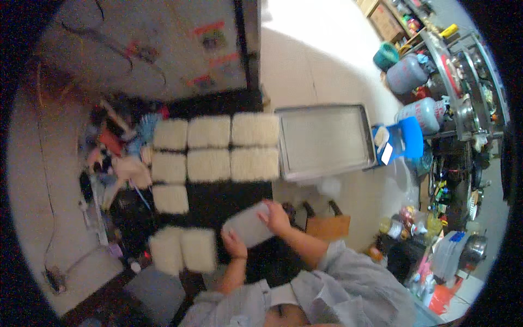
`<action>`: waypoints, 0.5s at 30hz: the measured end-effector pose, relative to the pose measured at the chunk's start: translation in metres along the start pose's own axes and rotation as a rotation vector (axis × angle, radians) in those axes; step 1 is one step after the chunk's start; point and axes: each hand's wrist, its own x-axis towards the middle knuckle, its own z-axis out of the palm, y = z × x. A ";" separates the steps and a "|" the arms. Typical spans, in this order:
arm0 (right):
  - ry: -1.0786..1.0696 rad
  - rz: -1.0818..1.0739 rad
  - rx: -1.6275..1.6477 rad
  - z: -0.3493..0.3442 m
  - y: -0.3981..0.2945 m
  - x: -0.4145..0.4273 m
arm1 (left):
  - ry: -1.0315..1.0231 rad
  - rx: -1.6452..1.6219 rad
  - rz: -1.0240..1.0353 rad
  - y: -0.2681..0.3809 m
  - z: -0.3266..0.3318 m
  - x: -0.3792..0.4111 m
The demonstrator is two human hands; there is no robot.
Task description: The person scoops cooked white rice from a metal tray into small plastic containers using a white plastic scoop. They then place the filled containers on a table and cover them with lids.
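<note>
My left hand (234, 244) and my right hand (276, 219) hold a pale, flat, rounded rectangular piece (249, 226) between them, above a dark tabletop (229, 200). It looks whitish and smooth; its material cannot be told. Beyond my hands, several pale cream rectangular slabs (209, 164) lie side by side in rows on the dark top, perhaps dried noodle blocks. A lone slab (170, 199) lies at the left in the nearest row. Two more slabs or small stacks (198, 250) sit left of my left hand. A large shallow metal tray (327, 139) stands right of the rows.
Mixed clutter (130, 167) covers the table's left end. A blue plastic chair or stool (410, 137) stands right of the tray, with gas cylinders (421, 114) and loaded metal shelves behind. A wooden stool (328, 227) is near my right forearm. A grey box-like surface (155, 292) lies lower left.
</note>
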 end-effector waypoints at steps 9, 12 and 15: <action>0.196 -0.217 -0.158 -0.016 -0.025 0.000 | 0.086 0.237 0.288 0.003 -0.012 0.011; 0.161 -0.502 -0.448 -0.017 -0.038 -0.001 | -0.021 0.722 0.532 0.037 -0.017 0.007; 0.031 -0.564 -0.559 -0.017 -0.044 0.000 | -0.105 0.816 0.572 0.044 -0.003 0.005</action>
